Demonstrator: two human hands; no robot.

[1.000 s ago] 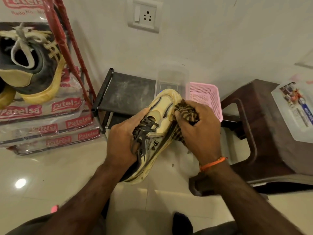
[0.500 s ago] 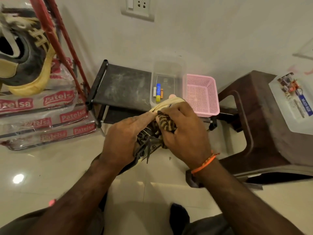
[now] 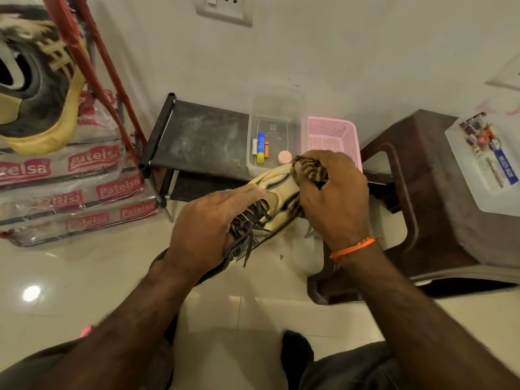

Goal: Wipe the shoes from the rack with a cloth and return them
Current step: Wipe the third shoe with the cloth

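A cream sneaker [image 3: 277, 192] with dark laces is held above the floor, toe pointing away from me. My left hand [image 3: 208, 229] grips it over the laces and tongue. My right hand [image 3: 334, 198] holds a bunched brown-and-tan striped cloth [image 3: 308, 171] pressed against the toe end on the shoe's right side. A second sneaker [image 3: 36, 88], dark with cream trim, sits high at the left on the red rack [image 3: 92, 77].
A low black shelf [image 3: 202, 136] stands against the wall, carrying a clear tub [image 3: 274, 108] of small items and a pink basket [image 3: 332, 136]. A brown plastic stool [image 3: 422, 192] with a white box [image 3: 486, 164] is at right. Stacked packets [image 3: 70, 192] lie at left.
The cloth hand has slid from the middle of the shoe out toward the toe. The view has dipped lower, and the left hand's grip is unchanged.
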